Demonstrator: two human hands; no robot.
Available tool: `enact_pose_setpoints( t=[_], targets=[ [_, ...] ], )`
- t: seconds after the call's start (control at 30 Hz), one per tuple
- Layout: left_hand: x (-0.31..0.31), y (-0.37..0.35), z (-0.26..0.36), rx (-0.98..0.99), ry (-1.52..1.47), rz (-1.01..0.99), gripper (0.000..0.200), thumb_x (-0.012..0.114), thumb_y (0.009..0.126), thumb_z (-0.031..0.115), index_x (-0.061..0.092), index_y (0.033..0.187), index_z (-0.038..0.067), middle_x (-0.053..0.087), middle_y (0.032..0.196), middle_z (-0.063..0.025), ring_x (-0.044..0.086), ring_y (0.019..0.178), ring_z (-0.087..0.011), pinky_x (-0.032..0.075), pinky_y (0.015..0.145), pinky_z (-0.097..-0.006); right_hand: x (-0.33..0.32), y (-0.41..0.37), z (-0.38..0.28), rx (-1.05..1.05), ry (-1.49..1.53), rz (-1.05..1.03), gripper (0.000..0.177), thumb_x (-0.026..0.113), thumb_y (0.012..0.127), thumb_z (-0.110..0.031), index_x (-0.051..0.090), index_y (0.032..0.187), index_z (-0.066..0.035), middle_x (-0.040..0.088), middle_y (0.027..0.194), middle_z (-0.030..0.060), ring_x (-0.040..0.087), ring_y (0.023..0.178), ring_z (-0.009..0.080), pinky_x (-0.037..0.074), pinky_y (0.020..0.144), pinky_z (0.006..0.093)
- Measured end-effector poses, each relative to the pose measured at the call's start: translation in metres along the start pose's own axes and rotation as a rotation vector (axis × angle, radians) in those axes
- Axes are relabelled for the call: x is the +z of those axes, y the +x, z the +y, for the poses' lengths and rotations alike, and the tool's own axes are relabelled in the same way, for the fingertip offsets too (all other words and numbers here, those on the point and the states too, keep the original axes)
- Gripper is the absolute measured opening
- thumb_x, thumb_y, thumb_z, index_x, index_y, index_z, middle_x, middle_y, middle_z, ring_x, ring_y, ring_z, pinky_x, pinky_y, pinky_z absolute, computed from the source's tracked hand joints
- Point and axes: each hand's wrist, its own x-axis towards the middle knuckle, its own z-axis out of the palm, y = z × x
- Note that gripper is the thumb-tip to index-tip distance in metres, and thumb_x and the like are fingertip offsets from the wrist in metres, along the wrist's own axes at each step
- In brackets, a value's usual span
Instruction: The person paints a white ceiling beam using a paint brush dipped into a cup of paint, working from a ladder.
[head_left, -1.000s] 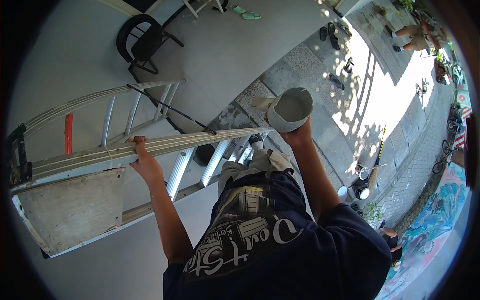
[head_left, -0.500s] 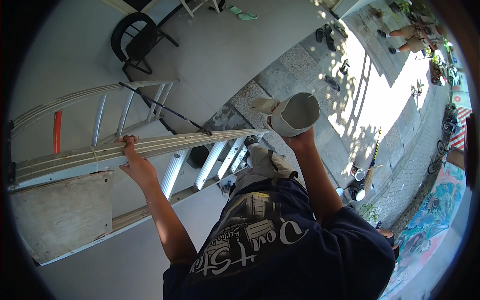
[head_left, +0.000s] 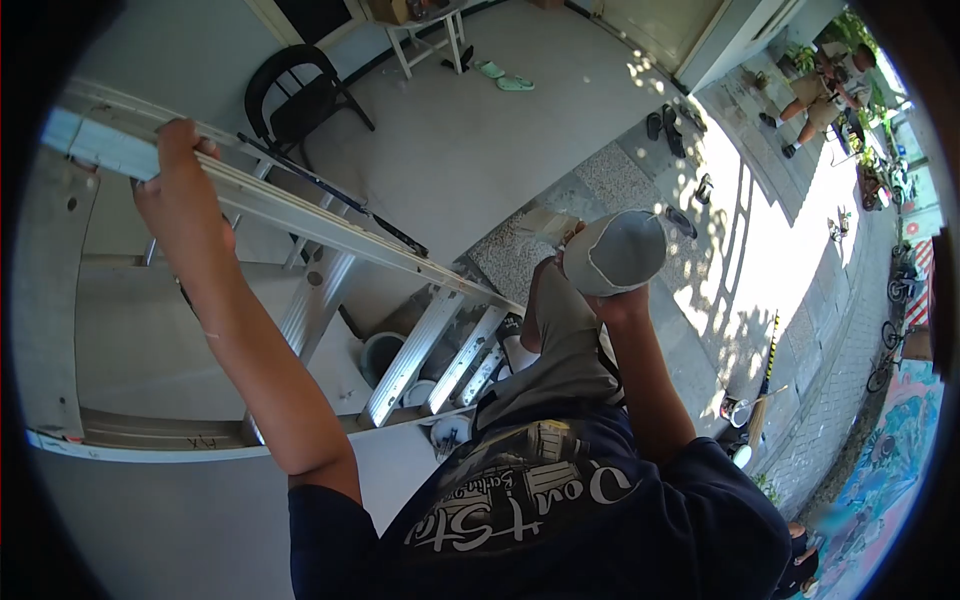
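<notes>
Left grip (head_left: 185, 190): wrapped over ladder rail (head_left: 350, 238).
Rail axis: slants from left grip toward the shoe (head_left: 510, 326).
Right grip (head_left: 622, 303): curled around grey container (head_left: 610, 255), apart from rail.

The smooth grey floor (head_left: 440, 165) carries a black chair (head_left: 297, 120) at the far left, a white stool (head_left: 399, 53) to its right and pale green slippers (head_left: 515, 84) beside that, while stone paving (head_left: 612, 182) farther right bears several dark sandals (head_left: 673, 134), some among sunlit patches.
</notes>
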Motion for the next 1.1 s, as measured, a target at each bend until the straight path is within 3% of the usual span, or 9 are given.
enact_pose_setpoints(
  t=[0.17, 0.33, 0.4, 0.5, 0.8, 0.9, 0.97, 1.03, 1.1],
  targets=[
    [-0.008, 0.003, 0.003, 0.115, 0.006, -0.097, 0.035, 0.063, 0.083, 0.022, 0.055, 0.100, -0.008, 0.059, 0.081, -0.0108, 0.055, 0.073, -0.0184, 0.047, 0.077, -0.0307, 0.003, -0.044, 0.016, -0.042, -0.155, -0.035, 0.049, 0.046, 0.102, -0.043, 0.059, 0.128, -0.005, 0.062, 0.130, 0.0197, 0.059, 0.120, 0.0391, 0.046, 0.104, 0.0600],
    [-0.008, 0.012, -0.006, 0.258, 0.056, -0.092, 0.041, 0.062, 0.085, 0.023, 0.053, 0.102, -0.013, 0.061, 0.083, -0.0164, 0.058, 0.074, -0.0243, 0.050, 0.078, -0.0362, 0.017, -0.077, 0.022, 0.149, 0.044, -0.071, 0.047, 0.044, 0.103, -0.042, 0.061, 0.124, -0.005, 0.064, 0.123, 0.0202, 0.062, 0.116, 0.0383, 0.048, 0.102, 0.0577],
    [-0.003, 0.008, -0.001, 0.162, 0.058, -0.079, 0.043, 0.062, 0.085, 0.024, 0.053, 0.103, -0.014, 0.062, 0.087, -0.0199, 0.060, 0.078, -0.0281, 0.050, 0.080, -0.0383, 0.020, -0.076, 0.017, 0.150, 0.047, -0.139, 0.047, 0.044, 0.103, -0.043, 0.062, 0.123, -0.005, 0.065, 0.121, 0.0200, 0.063, 0.113, 0.0385, 0.049, 0.101, 0.0576],
    [0.006, 0.012, -0.010, 0.239, 0.071, 0.054, 0.041, 0.060, 0.085, 0.025, 0.054, 0.099, -0.012, 0.063, 0.083, -0.0180, 0.061, 0.075, -0.0297, 0.050, 0.077, -0.0401, 0.007, -0.065, 0.004, 0.251, -0.073, -0.092, 0.047, 0.042, 0.102, -0.049, 0.063, 0.125, -0.012, 0.070, 0.119, 0.0087, 0.067, 0.111, 0.0335, 0.054, 0.095, 0.0572],
    [0.003, 0.009, -0.006, 0.263, 0.184, 0.090, 0.037, 0.059, 0.085, 0.034, 0.056, 0.083, -0.003, 0.057, 0.068, -0.0115, 0.057, 0.064, -0.0242, 0.048, 0.067, -0.0404, -0.098, -0.003, -0.058, 0.483, -0.209, -0.216, 0.049, 0.043, 0.101, -0.052, 0.064, 0.120, -0.012, 0.069, 0.116, 0.0128, 0.067, 0.108, 0.0375, 0.053, 0.094, 0.0602],
    [-0.004, -0.011, -0.033, 0.282, 0.207, 0.098, 0.049, 0.063, 0.086, 0.042, 0.060, 0.097, -0.006, 0.063, 0.082, -0.0143, 0.063, 0.073, -0.0288, 0.051, 0.073, -0.0411, -0.172, 0.007, -0.075, 0.543, -0.150, -0.242, 0.060, 0.046, 0.099, -0.052, 0.061, 0.123, 0.002, 0.063, 0.119, 0.0257, 0.063, 0.109, 0.0452, 0.052, 0.097, 0.0558],
    [0.009, -0.063, -0.049, 0.394, 0.672, 0.457, 0.067, 0.068, 0.089, 0.047, 0.054, 0.122, -0.010, 0.063, 0.112, -0.0211, 0.066, 0.099, -0.0353, 0.052, 0.089, -0.0400, -0.220, 0.002, -0.089, 0.600, -0.123, -0.237, 0.060, 0.046, 0.099, -0.052, 0.061, 0.123, 0.001, 0.063, 0.120, 0.0248, 0.063, 0.109, 0.0446, 0.051, 0.097, 0.0566],
    [0.029, -0.163, -0.078, 0.663, 0.530, 0.351, 0.078, 0.072, 0.091, 0.042, 0.040, 0.141, -0.008, 0.052, 0.135, -0.0249, 0.057, 0.124, -0.0374, 0.045, 0.105, -0.0422, -0.224, -0.013, -0.105, 0.634, -0.050, -0.165, 0.056, 0.045, 0.099, -0.053, 0.064, 0.118, -0.004, 0.066, 0.118, 0.0215, 0.064, 0.110, 0.0425, 0.050, 0.097, 0.0603],
    [0.051, -0.293, -0.108, 0.476, 0.295, 0.100, 0.069, 0.073, 0.092, 0.031, 0.040, 0.145, 0.001, 0.049, 0.141, -0.0209, 0.047, 0.135, -0.0331, 0.039, 0.111, -0.0516, -0.231, -0.034, -0.123, 0.697, -0.100, -0.121, 0.053, 0.045, 0.099, -0.053, 0.065, 0.116, -0.007, 0.067, 0.115, 0.0206, 0.065, 0.109, 0.0420, 0.050, 0.097, 0.0614]
  ],
)
